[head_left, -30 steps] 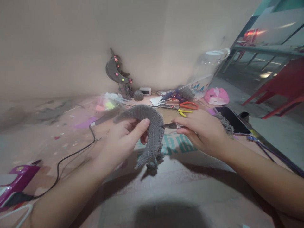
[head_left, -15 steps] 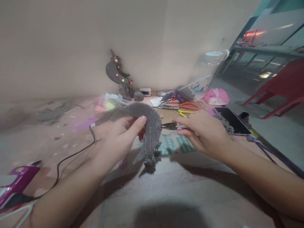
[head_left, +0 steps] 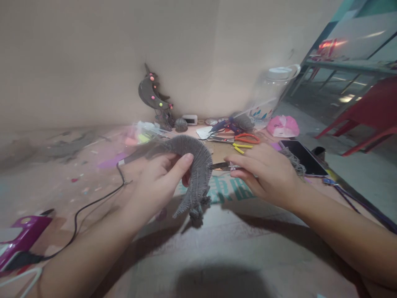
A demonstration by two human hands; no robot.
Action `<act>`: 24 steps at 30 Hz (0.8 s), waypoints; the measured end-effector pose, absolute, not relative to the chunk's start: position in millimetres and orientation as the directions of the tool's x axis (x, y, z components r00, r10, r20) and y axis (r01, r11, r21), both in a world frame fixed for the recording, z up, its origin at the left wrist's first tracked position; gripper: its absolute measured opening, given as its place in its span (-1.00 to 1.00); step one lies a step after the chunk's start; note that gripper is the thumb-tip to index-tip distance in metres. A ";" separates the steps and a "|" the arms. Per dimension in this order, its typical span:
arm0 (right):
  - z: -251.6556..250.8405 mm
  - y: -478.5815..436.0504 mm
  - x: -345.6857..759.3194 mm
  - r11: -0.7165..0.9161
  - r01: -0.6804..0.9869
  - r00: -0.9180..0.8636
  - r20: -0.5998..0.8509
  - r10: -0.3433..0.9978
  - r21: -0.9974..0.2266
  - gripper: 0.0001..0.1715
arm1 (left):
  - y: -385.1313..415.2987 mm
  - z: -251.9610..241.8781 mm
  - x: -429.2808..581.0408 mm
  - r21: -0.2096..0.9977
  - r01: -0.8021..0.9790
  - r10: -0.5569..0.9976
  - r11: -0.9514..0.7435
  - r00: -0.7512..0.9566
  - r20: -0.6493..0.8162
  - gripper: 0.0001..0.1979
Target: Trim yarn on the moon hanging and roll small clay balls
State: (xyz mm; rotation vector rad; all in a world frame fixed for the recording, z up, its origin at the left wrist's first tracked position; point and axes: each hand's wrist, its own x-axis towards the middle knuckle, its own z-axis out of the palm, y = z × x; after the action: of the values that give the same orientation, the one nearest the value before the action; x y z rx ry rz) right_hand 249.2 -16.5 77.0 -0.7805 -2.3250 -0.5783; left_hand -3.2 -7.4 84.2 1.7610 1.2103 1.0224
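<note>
Head view on my screen. I see the left hand (head_left: 158, 178) w/ fingers curled shut round a gray yarn-wrapped crescent (head_left: 198, 159): thumb on the near face, other fingers behind it.

– Where's the crescent sitting?

– Ctr of frame, btwn both hands, held above the table (head_left: 217, 248). It arches up and over, and its lower end hangs down w/ a knotty clump of yarn.

– And the right hand?

– The right hand (head_left: 263, 174) is just right of the crescent, fingers pinched closed on a small metal tool (head_left: 221, 165). Its tip points left at the crescent's right edge. I can't tell if it's touching, too blurry.

– Anything else nearby?

– Far side, behind the right hand: orange scissors (head_left: 248, 138) and a yellow-handled tool (head_left: 242, 147). A phone (head_left: 302, 156) lies to the right, w/ a pink bundle (head_left: 283, 125) and a clear jar (head_left: 273, 93) beyond it. By the far wall stands a dark moon ornament (head_left: 151, 93) w/ coloured dots. Near left there's a purple glue gun (head_left: 18, 240), w/ a black cable (head_left: 93, 203) running past the left wrist.
</note>
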 end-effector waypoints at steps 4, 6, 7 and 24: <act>78.0 -15.0 248.8 0.724 0.651 -0.645 0.668 0.371 0.227 -0.66 | -5.4 82.0 -3.5 0.902 0.341 0.953 -0.266 0.236 0.192 -0.62; 77.8 -14.9 249.1 0.723 0.655 -0.639 0.672 0.375 0.219 -0.67 | -4.9 81.7 -3.3 0.901 0.350 0.955 -0.257 0.233 0.182 -0.62; 77.6 -15.1 249.7 0.726 0.660 -0.626 0.677 0.387 0.196 -0.67 | -4.7 81.8 -3.2 0.900 0.357 0.957 -0.251 0.230 0.176 -0.61; 76.2 -19.5 248.5 0.713 0.683 -0.604 0.672 0.428 0.160 -0.64 | -16.9 90.6 1.0 0.834 0.493 0.968 -0.247 0.167 0.187 -0.62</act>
State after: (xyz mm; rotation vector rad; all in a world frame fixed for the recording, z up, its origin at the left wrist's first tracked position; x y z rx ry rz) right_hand 248.5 -19.5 76.2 -0.8405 -2.3022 -0.5422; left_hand 1.0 -16.9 90.6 1.8293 1.3831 0.9857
